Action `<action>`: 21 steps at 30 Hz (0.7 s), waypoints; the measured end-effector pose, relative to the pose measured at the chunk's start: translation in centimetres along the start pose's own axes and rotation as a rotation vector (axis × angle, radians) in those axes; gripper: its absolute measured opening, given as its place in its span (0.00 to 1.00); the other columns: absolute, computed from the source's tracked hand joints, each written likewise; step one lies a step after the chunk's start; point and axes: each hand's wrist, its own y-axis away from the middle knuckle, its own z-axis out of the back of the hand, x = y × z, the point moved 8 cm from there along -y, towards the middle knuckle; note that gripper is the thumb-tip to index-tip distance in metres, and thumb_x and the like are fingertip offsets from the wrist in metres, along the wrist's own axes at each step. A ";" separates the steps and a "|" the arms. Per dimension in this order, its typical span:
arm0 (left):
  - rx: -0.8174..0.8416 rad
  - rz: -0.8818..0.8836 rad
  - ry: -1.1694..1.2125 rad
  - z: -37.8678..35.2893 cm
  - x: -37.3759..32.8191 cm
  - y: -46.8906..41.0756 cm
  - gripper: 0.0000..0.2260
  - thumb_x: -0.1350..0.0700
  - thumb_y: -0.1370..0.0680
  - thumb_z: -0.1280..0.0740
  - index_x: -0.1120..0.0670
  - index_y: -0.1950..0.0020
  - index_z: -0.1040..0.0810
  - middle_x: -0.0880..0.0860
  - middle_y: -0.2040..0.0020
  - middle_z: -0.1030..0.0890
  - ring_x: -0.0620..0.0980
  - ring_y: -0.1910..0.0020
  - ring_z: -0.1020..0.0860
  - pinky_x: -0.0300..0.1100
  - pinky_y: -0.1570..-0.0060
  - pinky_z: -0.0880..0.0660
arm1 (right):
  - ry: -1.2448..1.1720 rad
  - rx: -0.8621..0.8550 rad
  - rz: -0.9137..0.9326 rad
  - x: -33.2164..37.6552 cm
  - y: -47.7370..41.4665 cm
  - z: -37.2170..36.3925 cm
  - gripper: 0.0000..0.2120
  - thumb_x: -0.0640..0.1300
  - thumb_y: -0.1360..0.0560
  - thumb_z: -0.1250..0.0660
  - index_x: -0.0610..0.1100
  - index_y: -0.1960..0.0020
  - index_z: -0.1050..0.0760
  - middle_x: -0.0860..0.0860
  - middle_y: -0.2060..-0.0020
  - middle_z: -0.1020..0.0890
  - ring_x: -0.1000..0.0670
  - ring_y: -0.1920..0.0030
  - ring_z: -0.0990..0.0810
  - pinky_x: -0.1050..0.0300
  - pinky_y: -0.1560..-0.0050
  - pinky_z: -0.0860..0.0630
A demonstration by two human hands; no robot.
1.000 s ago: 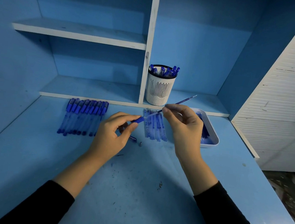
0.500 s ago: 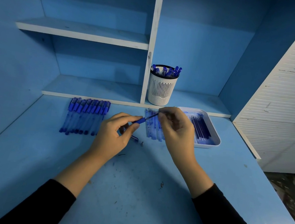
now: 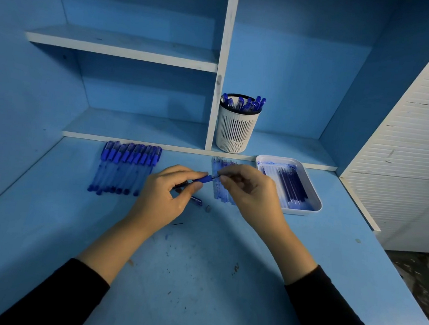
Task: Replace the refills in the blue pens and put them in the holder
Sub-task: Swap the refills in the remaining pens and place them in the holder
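Observation:
My left hand (image 3: 165,197) grips a blue pen barrel (image 3: 201,180) over the desk. My right hand (image 3: 251,191) pinches the short end of a refill (image 3: 215,177) that sticks out of the barrel's mouth; most of the refill is hidden inside. A blue cap (image 3: 196,200) and a small tip piece (image 3: 207,208) lie on the desk under my left hand. A row of several capped blue pens (image 3: 127,167) lies at the left. The white slotted holder (image 3: 237,128) on the low shelf holds several pens.
A white tray (image 3: 313,197) with several dark refills sits at the right. A patch of pale used refills (image 3: 220,188) lies behind my right hand. Shelf divider (image 3: 223,59) stands left of the holder. A white slatted panel (image 3: 411,153) borders the desk on the right.
My right hand has pushed the refill into the barrel: a second ago it stuck out far toward the upper right, now only a short end shows. The hands have come closer together.

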 end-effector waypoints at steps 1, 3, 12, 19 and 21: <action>-0.004 0.008 0.006 0.1 0.1 0.0 0.09 0.62 0.24 0.29 0.58 0.44 0.17 0.49 0.53 0.17 0.43 0.55 0.20 0.35 0.55 0.23 | -0.058 0.002 -0.047 -0.4 0.0 0.0 0.08 0.35 0.25 0.31 0.46 0.50 0.20 0.52 0.58 0.17 0.60 0.60 0.20 0.69 0.54 0.26; -0.020 0.019 0.014 0.5 0.3 -0.1 0.09 0.61 0.23 0.30 0.57 0.43 0.17 0.48 0.52 0.17 0.42 0.54 0.20 0.34 0.54 0.24 | -0.134 -0.007 -0.150 -1.2 0.0 0.2 0.07 0.37 0.24 0.31 0.44 0.47 0.21 0.47 0.56 0.16 0.56 0.58 0.19 0.65 0.53 0.24; -0.042 0.067 0.003 1.2 1.2 0.0 0.09 0.60 0.23 0.30 0.55 0.43 0.17 0.48 0.50 0.17 0.44 0.53 0.19 0.37 0.53 0.22 | 0.487 0.373 0.091 -1.2 1.8 -3.5 0.10 0.37 0.29 0.29 0.44 0.49 0.17 0.49 0.58 0.18 0.55 0.62 0.24 0.68 0.54 0.27; -0.009 0.064 -0.005 0.9 1.3 0.1 0.09 0.59 0.22 0.30 0.54 0.43 0.17 0.46 0.50 0.17 0.46 0.52 0.19 0.43 0.52 0.22 | 0.110 -0.001 -0.089 -1.5 0.3 0.2 0.06 0.33 0.27 0.31 0.42 0.54 0.19 0.57 0.66 0.20 0.61 0.66 0.23 0.71 0.59 0.28; 0.006 0.067 0.007 0.7 1.3 0.1 0.09 0.60 0.22 0.30 0.54 0.43 0.17 0.45 0.50 0.17 0.45 0.52 0.19 0.43 0.53 0.22 | -0.036 -0.073 -0.091 -1.3 0.1 0.9 0.09 0.31 0.27 0.31 0.44 0.55 0.20 0.54 0.64 0.18 0.60 0.64 0.21 0.69 0.57 0.27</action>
